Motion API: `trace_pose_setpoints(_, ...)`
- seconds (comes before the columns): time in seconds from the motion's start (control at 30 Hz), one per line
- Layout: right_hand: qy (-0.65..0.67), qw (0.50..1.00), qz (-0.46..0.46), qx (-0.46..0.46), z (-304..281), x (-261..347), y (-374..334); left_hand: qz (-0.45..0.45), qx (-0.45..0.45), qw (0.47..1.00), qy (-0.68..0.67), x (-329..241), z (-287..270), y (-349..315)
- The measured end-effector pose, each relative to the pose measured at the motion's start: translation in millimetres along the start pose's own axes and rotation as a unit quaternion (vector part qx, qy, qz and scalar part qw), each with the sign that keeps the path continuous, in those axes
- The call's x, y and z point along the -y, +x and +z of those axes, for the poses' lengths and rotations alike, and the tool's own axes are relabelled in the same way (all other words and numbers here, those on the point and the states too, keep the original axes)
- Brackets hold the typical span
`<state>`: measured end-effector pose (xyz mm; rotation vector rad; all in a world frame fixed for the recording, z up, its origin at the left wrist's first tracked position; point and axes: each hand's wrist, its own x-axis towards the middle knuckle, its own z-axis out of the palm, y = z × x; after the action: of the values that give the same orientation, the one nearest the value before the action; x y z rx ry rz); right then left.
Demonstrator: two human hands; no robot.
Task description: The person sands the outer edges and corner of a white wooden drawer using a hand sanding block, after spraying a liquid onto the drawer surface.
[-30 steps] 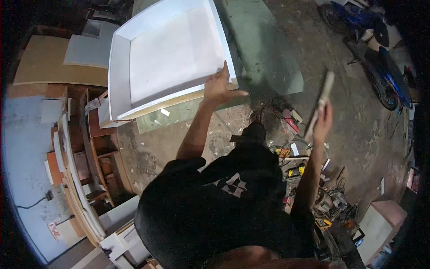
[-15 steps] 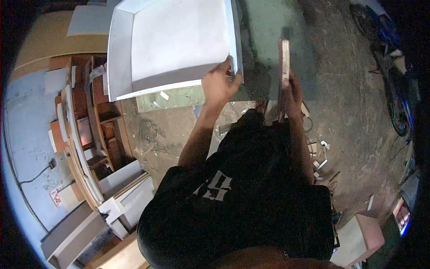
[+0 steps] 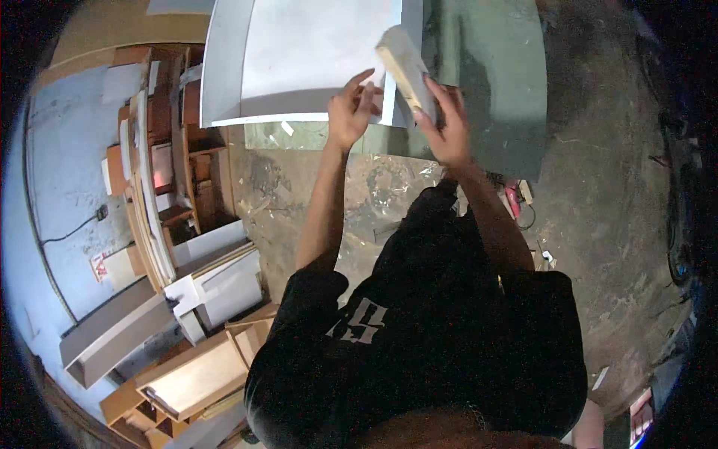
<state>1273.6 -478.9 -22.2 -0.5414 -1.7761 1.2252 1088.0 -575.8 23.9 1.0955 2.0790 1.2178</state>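
A white open box (image 3: 223,67), shallow with raised sides, lies in front of me at the top of the view. My left hand (image 3: 350,112) is over its near side by the right corner, fingers spread and nothing in them. My right hand (image 3: 447,131) grips a flat wooden block (image 3: 406,69) by its lower part. This block is long, with a pale edge and a greyish face. It is tilted, its upper end leaning left over the box's right side. Whether the block touches that side I cannot tell.
Beneath the box lies a green sheet (image 3: 490,90) on the stained floor. Long boards (image 3: 138,165) and wooden cabinets (image 3: 206,161) stand along the left wall. Drawer-like frames (image 3: 202,374) lie at the lower left. A red tool (image 3: 512,200) with a cord is beyond my right forearm.
My left hand has let go of the box's near right corner and opened. My right hand has brought the block left and up to the box's right side, tilting it from upright.
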Motion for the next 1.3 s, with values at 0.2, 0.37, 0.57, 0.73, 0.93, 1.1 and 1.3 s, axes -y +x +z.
trace_pose_setpoints(0.2,-0.127,0.982,-0.133,0.051,32,17,-8,0.178,-0.087,0.98,0.022,125,38,21)
trace_pose_setpoints(0.37,-0.153,0.979,-0.123,0.054,47,7,40,0.137,-0.101,0.963,0.208,141,37,4)
trace_pose_setpoints(0.57,-0.134,0.984,-0.102,-0.052,52,-23,106,0.104,-0.051,0.949,0.293,30,27,16)
trace_pose_setpoints(0.73,-0.118,0.988,-0.094,0.027,60,31,-11,0.101,-0.082,0.972,0.193,74,25,-2)
trace_pose_setpoints(0.93,-0.133,0.988,-0.052,-0.051,53,-17,114,0.02,-0.035,0.948,0.315,10,35,26)
trace_pose_setpoints(1.1,-0.117,0.992,-0.047,0.005,60,35,27,0.128,-0.072,0.989,0.023,58,26,18)
trace_pose_setpoints(1.3,-0.204,0.975,-0.056,-0.067,53,9,108,0.073,0.01,0.936,0.344,41,26,17)
